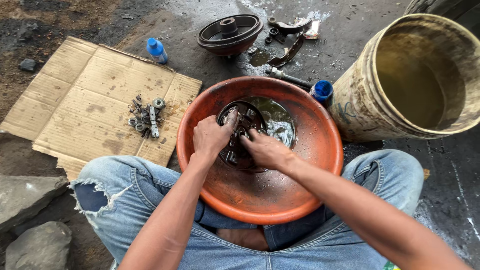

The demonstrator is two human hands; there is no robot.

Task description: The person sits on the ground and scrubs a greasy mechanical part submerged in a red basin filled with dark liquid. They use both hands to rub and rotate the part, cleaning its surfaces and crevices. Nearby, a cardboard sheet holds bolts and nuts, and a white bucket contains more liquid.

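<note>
An orange basin (310,165) rests on my crossed legs in torn jeans. It holds dirty liquid (277,122) and a dark round metal part (239,137) with several lugs. My left hand (211,136) grips the part's left edge, fingers curled over its rim. My right hand (265,149) lies on the part's right side, fingers pressing into its middle. Both hands are wet and greasy.
A flattened cardboard sheet (85,100) on the left carries several small bolts and bearings (146,117). Behind the basin lie a brake drum (230,32), brake shoes (290,42), a blue-capped bottle (156,50) and a blue cap (321,91). A large dirty bucket (415,75) leans at right. Rocks (30,220) sit at lower left.
</note>
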